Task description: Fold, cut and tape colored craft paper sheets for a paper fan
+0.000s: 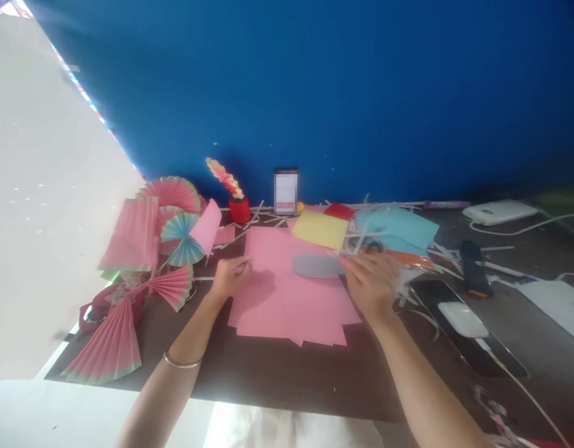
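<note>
Pink paper sheets lie in a loose stack on the dark table in front of me. At their left edge is my left hand, its fingers curled and closed; whether anything is pinched in them cannot be seen. A shadow falls on the paper beside it. My right hand is over the right edge of the stack, fingers closed on one end of a grey flat piece. That piece is rounded at its far end and blurred, so its kind is unclear. It points left across the pink sheets.
Folded paper fans crowd the left side. Behind the stack are a red pot, an upright phone, yellow paper and light blue paper. On the right lie a large phone, a white case and cables.
</note>
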A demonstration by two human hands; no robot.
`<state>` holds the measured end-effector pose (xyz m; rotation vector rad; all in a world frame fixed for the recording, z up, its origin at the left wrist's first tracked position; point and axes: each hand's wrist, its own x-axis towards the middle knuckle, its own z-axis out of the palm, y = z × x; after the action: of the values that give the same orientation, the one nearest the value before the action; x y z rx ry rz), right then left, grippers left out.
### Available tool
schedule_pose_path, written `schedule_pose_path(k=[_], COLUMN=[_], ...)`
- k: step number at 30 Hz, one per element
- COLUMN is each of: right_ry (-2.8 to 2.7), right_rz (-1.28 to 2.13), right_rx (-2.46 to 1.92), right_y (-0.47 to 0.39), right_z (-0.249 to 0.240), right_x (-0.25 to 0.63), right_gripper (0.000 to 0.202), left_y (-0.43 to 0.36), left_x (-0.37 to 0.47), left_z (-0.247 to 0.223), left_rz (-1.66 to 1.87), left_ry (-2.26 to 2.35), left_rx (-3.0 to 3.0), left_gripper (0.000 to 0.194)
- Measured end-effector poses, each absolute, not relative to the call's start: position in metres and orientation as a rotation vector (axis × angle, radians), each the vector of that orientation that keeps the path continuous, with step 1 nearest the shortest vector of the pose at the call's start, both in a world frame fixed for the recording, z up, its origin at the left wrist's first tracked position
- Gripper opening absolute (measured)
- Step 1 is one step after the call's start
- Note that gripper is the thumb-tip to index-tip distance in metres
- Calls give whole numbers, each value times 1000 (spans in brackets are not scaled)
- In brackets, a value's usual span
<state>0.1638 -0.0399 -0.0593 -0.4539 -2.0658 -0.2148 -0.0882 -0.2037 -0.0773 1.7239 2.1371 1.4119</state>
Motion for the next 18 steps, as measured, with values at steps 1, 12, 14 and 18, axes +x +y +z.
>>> schedule_pose_path(k=[1,12,14,18], right_ry=[-2084,-2383,-2295,-2156], right_rz=[-241,-292,-242,-157], right_rx=[-431,-212,-306,-376], right_y=[-44,-96,-89,-83], right_z=[-60,-61,-64,-64], right_x=[161,134,136,138], right_gripper=[18,23,18,12], left_y=[-202,-191,-195,-195], left_x=[-80,-34,-36,-36], left_z=[-77,-74,-73,-77], left_rz=[1374,1505,1418,1388], left_ry=[2007,1408,1497,1758], left_rx=[1647,1249,1407,1554], left_gripper=[24,43,44,26])
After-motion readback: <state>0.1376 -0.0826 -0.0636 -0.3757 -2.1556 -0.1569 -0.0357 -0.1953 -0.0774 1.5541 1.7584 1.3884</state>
